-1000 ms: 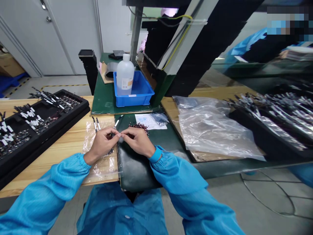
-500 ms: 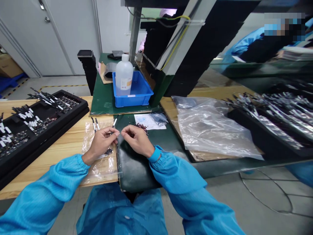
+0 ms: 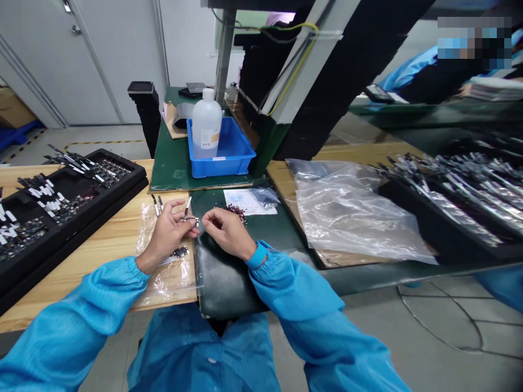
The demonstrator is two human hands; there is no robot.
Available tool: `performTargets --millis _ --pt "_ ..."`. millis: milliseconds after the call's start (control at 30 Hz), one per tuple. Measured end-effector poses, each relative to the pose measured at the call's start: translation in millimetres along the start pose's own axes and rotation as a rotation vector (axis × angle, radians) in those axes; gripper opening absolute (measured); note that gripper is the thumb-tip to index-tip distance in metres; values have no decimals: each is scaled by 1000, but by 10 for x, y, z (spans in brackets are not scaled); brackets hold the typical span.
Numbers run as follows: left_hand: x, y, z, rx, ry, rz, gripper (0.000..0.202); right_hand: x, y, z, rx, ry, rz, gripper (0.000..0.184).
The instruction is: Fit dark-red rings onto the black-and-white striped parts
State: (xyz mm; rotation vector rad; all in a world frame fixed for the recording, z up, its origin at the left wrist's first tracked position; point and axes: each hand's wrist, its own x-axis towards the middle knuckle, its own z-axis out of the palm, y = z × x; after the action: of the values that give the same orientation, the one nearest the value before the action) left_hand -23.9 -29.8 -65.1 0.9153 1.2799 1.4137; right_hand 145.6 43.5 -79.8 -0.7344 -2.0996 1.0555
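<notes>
- The left hand (image 3: 167, 235) is closing its thumb and first finger, and it is pinching a tiny dark part with a shiny tip (image 3: 191, 219) above the front edge of the green mat.
- The right hand (image 3: 226, 234) is curling its fingers closed just beside the left hand, but I cannot tell if it is gripping anything.
- A soft black pad (image 3: 224, 288) is lying under the right hand, at the front edge of the dark green mat.
- A small heap of dark red bits (image 3: 236, 214) is sitting on the mat, just past the right hand.
- A clear plastic bag (image 3: 165, 277) is lying under the left hand, on the light wooden table (image 3: 73, 277).
- A small black circuit board (image 3: 180, 252) is lying on that clear bag, near the left hand.
- Thin strips with white ends (image 3: 157, 206) are lying on the bag, at its far edge.
- A white paper sheet (image 3: 245, 201) is lying on the mat, past the dark red bits.
- Black trays full of small boards (image 3: 77, 188) are sitting at the left edge of the wooden table.
- A big crumpled clear plastic bag (image 3: 359, 218) is lying to the right of the mat.
- A white plastic bottle (image 3: 206, 125) is standing in a blue plastic tray (image 3: 223, 160), at the far end of the green mat.
</notes>
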Motion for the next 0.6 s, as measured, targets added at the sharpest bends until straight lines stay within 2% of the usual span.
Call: performTargets --millis 100,600 --pt "0 -6 0 -5 -21 -17 68 1 -14 -1 -2 1 -6 12" --pt "4 -38 -29 -34 -20 -66 66 -8 -45 -14 -10 12 -12 12"
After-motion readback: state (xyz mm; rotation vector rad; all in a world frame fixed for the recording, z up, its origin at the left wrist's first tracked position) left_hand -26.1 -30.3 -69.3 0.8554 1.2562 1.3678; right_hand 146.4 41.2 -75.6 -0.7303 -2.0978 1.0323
